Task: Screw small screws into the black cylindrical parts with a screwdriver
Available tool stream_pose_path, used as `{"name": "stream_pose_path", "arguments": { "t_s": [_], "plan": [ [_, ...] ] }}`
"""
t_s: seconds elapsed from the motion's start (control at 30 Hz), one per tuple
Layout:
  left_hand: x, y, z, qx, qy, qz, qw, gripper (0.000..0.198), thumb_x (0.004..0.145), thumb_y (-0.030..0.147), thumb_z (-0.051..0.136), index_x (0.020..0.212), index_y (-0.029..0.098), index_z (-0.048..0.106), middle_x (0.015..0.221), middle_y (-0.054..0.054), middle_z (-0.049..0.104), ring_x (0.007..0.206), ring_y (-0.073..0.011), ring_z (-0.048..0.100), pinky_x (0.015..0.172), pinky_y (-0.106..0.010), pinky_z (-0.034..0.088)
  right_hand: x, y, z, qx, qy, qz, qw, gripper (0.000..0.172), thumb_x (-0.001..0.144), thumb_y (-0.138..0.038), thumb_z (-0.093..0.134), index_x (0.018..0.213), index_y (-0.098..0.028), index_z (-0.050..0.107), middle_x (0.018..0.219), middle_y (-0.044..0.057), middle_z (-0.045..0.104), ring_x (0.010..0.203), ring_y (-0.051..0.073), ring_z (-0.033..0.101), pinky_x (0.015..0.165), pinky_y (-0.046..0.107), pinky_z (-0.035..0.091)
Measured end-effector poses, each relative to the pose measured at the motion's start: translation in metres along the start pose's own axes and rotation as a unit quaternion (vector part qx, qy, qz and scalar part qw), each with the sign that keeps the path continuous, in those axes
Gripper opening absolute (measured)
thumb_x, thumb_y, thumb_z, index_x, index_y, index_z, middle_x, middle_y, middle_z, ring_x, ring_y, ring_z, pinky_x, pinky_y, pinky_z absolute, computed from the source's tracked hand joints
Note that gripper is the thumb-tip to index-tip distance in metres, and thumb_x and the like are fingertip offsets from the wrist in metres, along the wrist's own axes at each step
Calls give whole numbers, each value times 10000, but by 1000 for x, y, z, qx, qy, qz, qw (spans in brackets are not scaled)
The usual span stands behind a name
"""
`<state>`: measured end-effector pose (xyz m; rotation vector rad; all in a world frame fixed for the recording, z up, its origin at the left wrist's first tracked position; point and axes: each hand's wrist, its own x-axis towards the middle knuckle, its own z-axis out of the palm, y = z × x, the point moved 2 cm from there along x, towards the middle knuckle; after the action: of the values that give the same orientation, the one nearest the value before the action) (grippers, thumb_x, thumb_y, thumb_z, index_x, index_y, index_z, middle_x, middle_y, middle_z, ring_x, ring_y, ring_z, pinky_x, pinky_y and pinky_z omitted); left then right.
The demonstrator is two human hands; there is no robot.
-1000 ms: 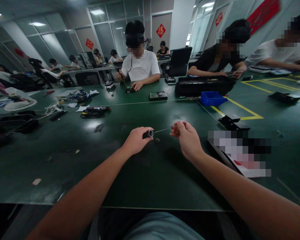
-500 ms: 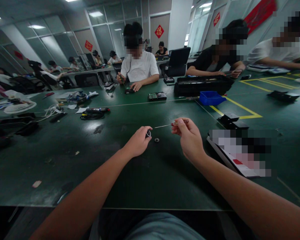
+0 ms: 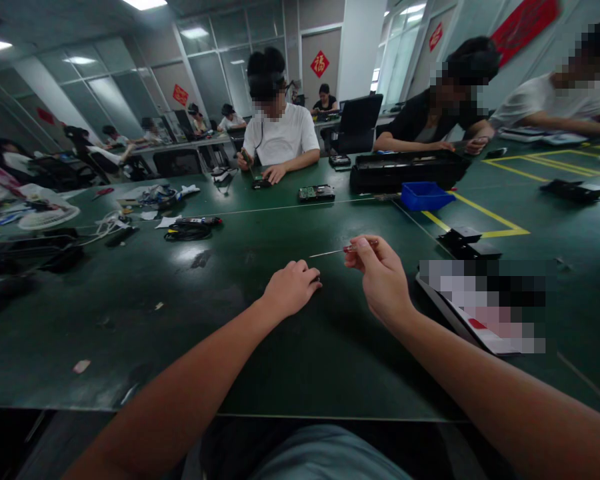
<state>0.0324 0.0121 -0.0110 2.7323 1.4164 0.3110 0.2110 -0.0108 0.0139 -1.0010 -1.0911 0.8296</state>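
My right hand (image 3: 385, 277) grips a screwdriver (image 3: 330, 253) by its reddish, see-through handle, and the thin metal shaft points left above the table. Facing it, my left hand (image 3: 293, 287) is low over the green tabletop, with its fingers curled and pinched together. A small dark round part (image 3: 317, 280) shows at these fingertips, mostly covered by them. Whether a second piece is inside the left hand I cannot tell, as its back faces me. The screwdriver's tip ends just above the left fingers, apart from them.
On the right lie a white box (image 3: 460, 313), black brackets (image 3: 467, 243) and a blue bin (image 3: 425, 196). Ahead are a circuit-board device (image 3: 317, 193) and a long black housing (image 3: 410, 170). Coiled black cable (image 3: 187, 230) lies left. A person (image 3: 280, 137) works opposite.
My left hand has moved right and turned palm down over the small round part that lay on the table. The ringed dark piece it held is out of sight. My right hand stays nearly still.
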Motion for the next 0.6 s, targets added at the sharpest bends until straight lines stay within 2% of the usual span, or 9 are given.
{"name": "stream_pose_path", "arguments": {
  "t_s": [0.17, 0.27, 0.33, 0.43, 0.6],
  "plan": [
    [0, -9, -5, -55, 12, -28, 998, 243, 984, 400, 527, 1046, 191, 633, 1030, -81, 649, 956, -258, 606, 729, -347, 476, 0, 0, -1, -2, -6, -4, 1000, 213, 942, -445, 596, 947, -242, 661, 849, 7, 665, 760, 165, 619, 733, 335, 505],
    [-1, -22, -8, -161, 36, -76, 983, 249, 984, 416, 505, 1049, 196, 602, 939, -50, 663, 828, -216, 614, 686, -331, 447, 0, 1, -2, -4, -9, -2, 1000, 224, 943, -457, 596, 950, -246, 668, 853, 8, 669, 763, 167, 621, 743, 339, 508],
    [-2, -33, -11, -228, 73, -105, 965, 235, 968, 402, 512, 1036, 192, 596, 901, -38, 657, 779, -193, 603, 676, -317, 439, 1, 2, -2, -3, -17, 0, 1000, 229, 948, -464, 593, 957, -249, 672, 859, 8, 668, 772, 168, 623, 749, 341, 510],
    [-1, -54, -15, -322, 149, -149, 923, 192, 926, 333, 510, 995, 184, 610, 875, -32, 646, 733, -164, 577, 653, -288, 436, 1, 3, -3, -7, -24, 0, 1000, 234, 949, -472, 591, 962, -253, 674, 861, 8, 666, 777, 171, 623, 748, 341, 507],
    [-2, -89, -25, -485, 238, -233, 808, 187, 834, 286, 501, 908, 167, 624, 811, -36, 611, 620, -126, 519, 490, -221, 344, 1, 4, -3, -8, -34, 7, 999, 249, 943, -481, 593, 963, -246, 670, 840, 4, 657, 759, 169, 615, 750, 342, 501]
  ]
}}
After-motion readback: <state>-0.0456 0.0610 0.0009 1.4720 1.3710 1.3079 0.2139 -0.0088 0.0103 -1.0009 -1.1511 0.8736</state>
